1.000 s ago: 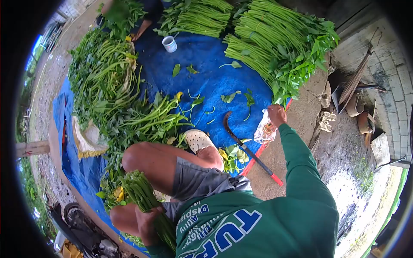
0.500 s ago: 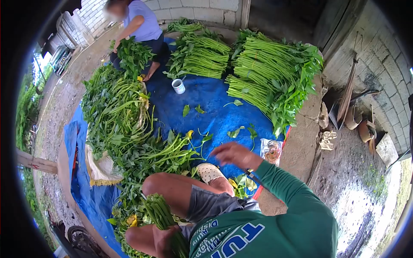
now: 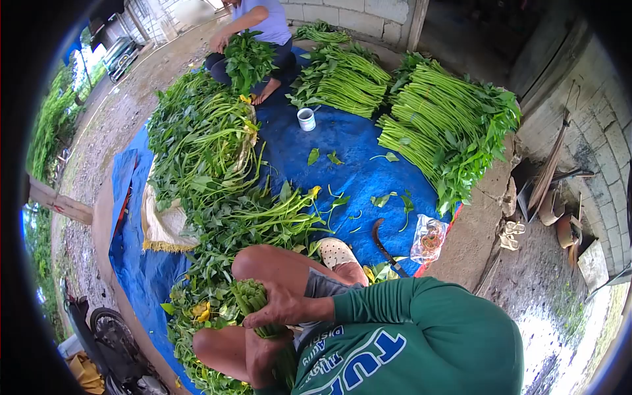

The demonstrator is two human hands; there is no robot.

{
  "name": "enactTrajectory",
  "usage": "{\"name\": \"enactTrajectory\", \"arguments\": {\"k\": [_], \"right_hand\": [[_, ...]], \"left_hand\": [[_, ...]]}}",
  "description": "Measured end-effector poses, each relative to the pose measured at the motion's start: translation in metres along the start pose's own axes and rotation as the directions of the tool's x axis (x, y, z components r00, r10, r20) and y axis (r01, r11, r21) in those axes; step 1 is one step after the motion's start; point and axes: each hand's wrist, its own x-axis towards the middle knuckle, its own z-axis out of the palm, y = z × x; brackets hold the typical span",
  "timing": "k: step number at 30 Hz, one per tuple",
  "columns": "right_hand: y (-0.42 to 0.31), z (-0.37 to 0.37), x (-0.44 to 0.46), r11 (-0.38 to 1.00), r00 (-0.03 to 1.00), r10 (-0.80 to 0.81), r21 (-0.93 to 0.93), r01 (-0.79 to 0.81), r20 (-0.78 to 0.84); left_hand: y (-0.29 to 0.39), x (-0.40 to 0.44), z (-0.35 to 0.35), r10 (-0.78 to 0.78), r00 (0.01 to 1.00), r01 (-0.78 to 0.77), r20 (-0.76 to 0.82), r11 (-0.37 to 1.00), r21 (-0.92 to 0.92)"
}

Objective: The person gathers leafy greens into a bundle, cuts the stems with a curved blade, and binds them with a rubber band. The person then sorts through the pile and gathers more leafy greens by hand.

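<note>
Holding a bundle of green stems [image 3: 249, 295] over the lap, between the bent knees [image 3: 255, 262]. Wrapping the right hand [image 3: 280, 307] around the upper part, fingers curled narrow on the stalks; clasping the lower part with the left hand [image 3: 264, 354], most of its fingers being hidden. Not being able to tell, at this size, tied stems from untied.

Probably risking a spill by slackening both grips at once, and bruised stalks by squeezing too hard. Perhaps risking uneven ends, too, by letting a few stems slide lengthwise through the fingers. Possibly snagging the bundle on a knee by turning it in so tight a gap.

Facing a curved knife [image 3: 380, 242] on the blue sheet [image 3: 296, 164], near the shoe [image 3: 336, 252]; in judgement, risking a cut by reaching carelessly past it toward the plastic bag of bands [image 3: 429, 239].

Having a heap of loose greens [image 3: 210, 191] crowding the space before the knees. Seeing a cup [image 3: 306, 120], scattered leaves [image 3: 382, 200] and large stacks of stems [image 3: 441, 112] farther off. Sharing the sheet with another person [image 3: 273, 26], behind a leafy bunch [image 3: 249, 62].
</note>
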Motion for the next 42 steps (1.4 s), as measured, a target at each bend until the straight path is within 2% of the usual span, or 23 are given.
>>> {"name": "enactTrajectory", "arguments": {"k": [1, 4, 7, 8, 11, 12, 13, 14, 15, 16, 17, 18, 19, 22, 25, 26, 31, 33, 35, 37, 38, 41, 42], "right_hand": [[0.002, -0.001, 0.000, 0.999, 1.000, 0.015, -0.031, -0.015, 0.004], [0.003, -0.002, 0.001, 0.986, 0.992, -0.115, -0.127, 0.106, -0.061], [-0.010, -0.005, -0.006, 0.998, 0.995, -0.034, -0.047, 0.029, -0.093], [-0.018, -0.009, -0.008, 0.994, 0.994, -0.045, -0.101, 0.034, -0.104], [-0.027, -0.015, -0.011, 0.984, 0.994, -0.040, -0.178, 0.022, -0.098], [-0.026, -0.016, -0.011, 0.989, 0.996, -0.018, -0.147, 0.006, -0.083], [-0.021, -0.019, -0.009, 0.977, 0.994, -0.075, -0.208, 0.057, -0.081], [-0.017, -0.023, -0.008, 0.957, 0.988, -0.132, -0.268, 0.106, -0.079], [-0.005, -0.030, -0.005, 0.887, 0.962, -0.262, -0.412, 0.211, -0.071], [0.001, -0.027, -0.007, 0.906, 0.960, -0.273, -0.354, 0.234, -0.066], [0.006, -0.024, -0.009, 0.921, 0.957, -0.285, -0.295, 0.255, -0.062], [0.004, -0.016, -0.011, 0.982, 0.981, -0.189, -0.032, 0.188, -0.042], [0.004, -0.010, -0.013, 0.968, 0.995, -0.099, 0.232, 0.095, 0.004], [-0.003, -0.032, -0.023, 0.993, 0.992, -0.119, 0.012, 0.119, 0.046], [-0.014, -0.032, -0.033, 0.998, 1.000, -0.014, -0.061, 0.013, -0.013], [-0.018, -0.031, -0.034, 0.996, 0.999, -0.023, -0.086, 0.021, -0.031], [-0.029, -0.033, -0.038, 0.990, 0.998, -0.017, -0.141, 0.009, -0.058], [-0.029, -0.034, -0.043, 0.996, 0.996, -0.002, -0.091, -0.005, -0.085], [-0.030, -0.035, -0.044, 0.998, 0.994, 0.011, -0.054, -0.017, -0.107], [-0.031, -0.036, -0.045, 0.999, 0.992, 0.030, -0.026, -0.033, -0.119], [-0.033, -0.037, -0.045, 0.994, 0.991, 0.061, -0.081, -0.071, -0.118], [-0.040, -0.044, -0.043, 0.964, 0.982, 0.149, -0.206, -0.171, -0.119], [-0.040, -0.050, -0.045, 0.953, 0.977, 0.180, -0.226, -0.202, -0.113]], "left_hand": [[0.001, 0.000, 0.000, 0.002, 1.000, -0.003, 0.025, 1.000, 0.013], [-0.002, 0.000, 0.006, -0.085, 0.972, 0.064, 0.220, 0.993, 0.099], [0.003, 0.004, 0.015, -0.253, 0.839, 0.134, 0.482, 0.954, 0.268], [0.005, 0.004, 0.018, -0.300, 0.787, 0.130, 0.539, 0.935, 0.330], [0.013, 0.005, 0.020, -0.324, 0.716, 0.013, 0.619, 0.892, 0.452], [0.018, 0.009, 0.013, -0.306, 0.701, -0.049, 0.644, 0.880, 0.472], [0.024, 0.013, 0.006, -0.288, 0.685, -0.112, 0.669, 0.866, 0.487], [0.043, 0.034, -0.009, -0.433, 0.593, -0.095, 0.679, 0.800, 0.593], [0.046, 0.037, -0.009, -0.491, 0.586, 0.042, 0.644, 0.813, 0.581], [0.048, 0.040, -0.009, -0.547, 0.576, 0.178, 0.607, 0.809, 0.560], [0.033, 0.037, 0.016, -0.537, 0.659, 0.406, 0.527, 0.843, 0.353], [0.015, 0.035, 0.044, -0.544, 0.723, 0.565, 0.425, 0.820, 0.088], [0.002, 0.036, 0.057, -0.572, 0.759, 0.641, 0.312, 0.741, -0.201], [-0.024, 0.049, 0.059, -0.618, 0.653, 0.728, 0.438, 0.672, -0.136], [0.001, 0.038, 0.081, -0.595, 0.709, 0.676, 0.379, 0.727, -0.122], [-0.004, 0.039, 0.076, -0.622, 0.658, 0.736, 0.424, 0.652, -0.184], [0.011, 0.036, 0.091, -0.715, 0.620, 0.778, 0.323, 0.613, -0.135], [0.014, 0.037, 0.098, -0.742, 0.602, 0.794, 0.296, 0.595, -0.123], [-0.013, 0.045, 0.079, -0.663, 0.668, 0.740, 0.337, 0.547, -0.391], [-0.010, 0.040, 0.081, -0.603, 0.739, 0.663, 0.299, 0.575, -0.479], [-0.025, 0.045, 0.068, -0.428, 0.777, 0.618, 0.462, 0.660, -0.427], [-0.024, 0.036, 0.067, -0.428, 0.819, 0.504, 0.381, 0.855, -0.124], [-0.020, 0.034, 0.071, -0.464, 0.824, 0.521, 0.326, 0.846, -0.111]]}}
